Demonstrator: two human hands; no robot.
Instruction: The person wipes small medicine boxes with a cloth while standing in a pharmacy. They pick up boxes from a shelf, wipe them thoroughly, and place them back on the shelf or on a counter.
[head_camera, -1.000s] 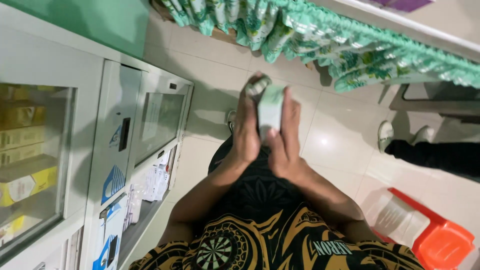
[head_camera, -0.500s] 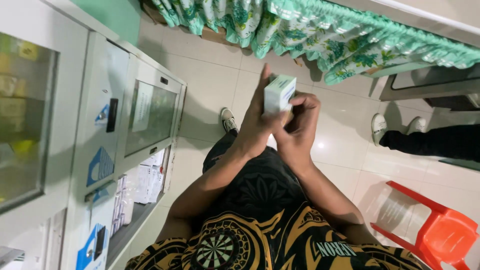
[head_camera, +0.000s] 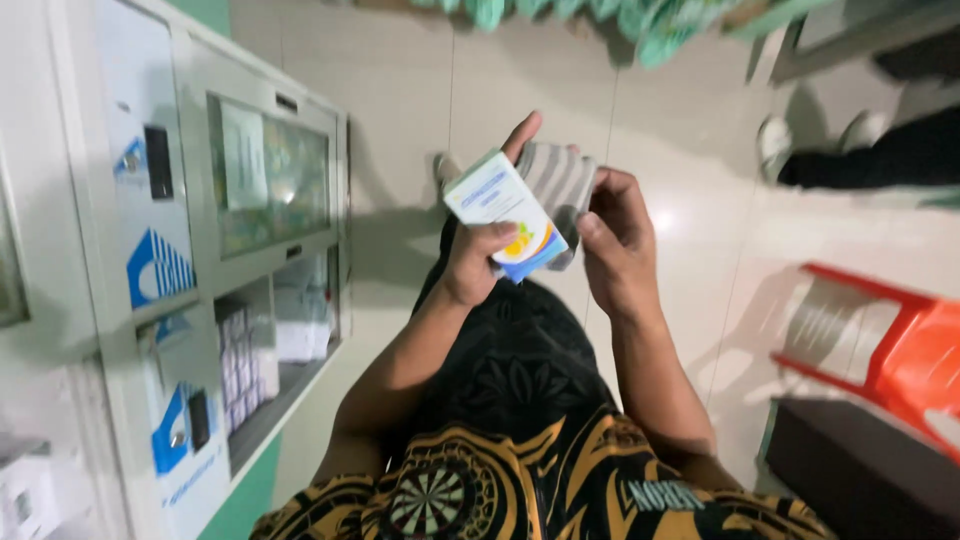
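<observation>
Up front, the left hand (head_camera: 480, 262) gripped a small white carton (head_camera: 505, 215), thumb across its orange-and-blue face, index finger stretched past its top. Just beside it, the right hand (head_camera: 615, 245) curled around a grey striped bundle (head_camera: 560, 185) that touched the carton's back. Both hovered above dark patterned trousers (head_camera: 515, 375), a glass-fronted cabinet (head_camera: 270, 200) left, a red plastic stool (head_camera: 890, 345) right.

Colours and patterns noted
White carton (head_camera: 505, 215) with blue edge and orange-yellow motif; grey-striped sachet (head_camera: 560, 178); black-gold patterned shirt (head_camera: 520, 490); red stool (head_camera: 890, 345).
</observation>
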